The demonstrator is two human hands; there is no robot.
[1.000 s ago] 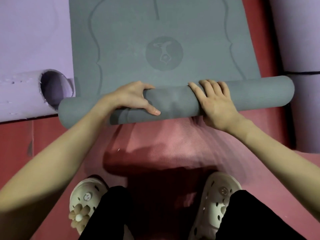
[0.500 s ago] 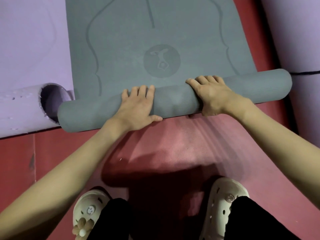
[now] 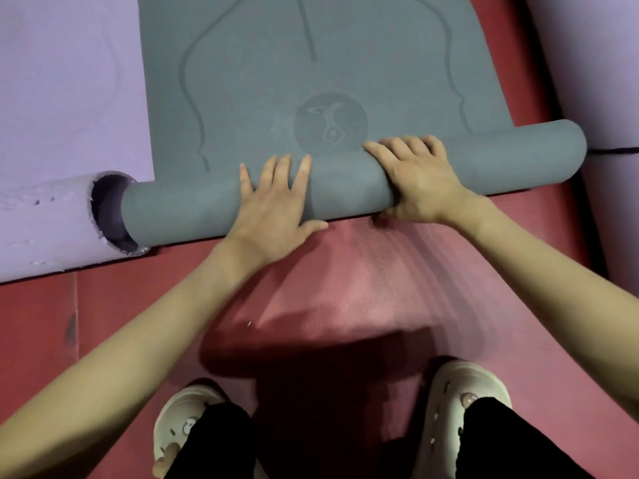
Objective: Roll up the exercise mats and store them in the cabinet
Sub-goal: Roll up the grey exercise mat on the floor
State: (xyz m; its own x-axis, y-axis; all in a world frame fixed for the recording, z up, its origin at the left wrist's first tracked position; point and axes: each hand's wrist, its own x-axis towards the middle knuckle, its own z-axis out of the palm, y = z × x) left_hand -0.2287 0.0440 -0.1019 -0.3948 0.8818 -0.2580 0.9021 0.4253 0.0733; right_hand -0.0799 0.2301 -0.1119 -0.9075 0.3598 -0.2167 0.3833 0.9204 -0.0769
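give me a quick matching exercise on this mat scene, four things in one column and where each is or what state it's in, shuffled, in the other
Things:
1. grey rubber exercise mat
2. rolled lilac foam mat
3. left hand
4. right hand

States:
A. fingers curled over the top of the roll
B. lies to the left, open tube end showing
C. partly rolled, the rest flat
D. fingers straight, pressing flat on the roll

Pairs: 1-C, 2-B, 3-D, 4-A

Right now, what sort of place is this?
Probably a yoga or exercise room. A grey mat is being rolled on a red padded floor, a rolled purple mat lies beside it, and another purple mat lies opposite.
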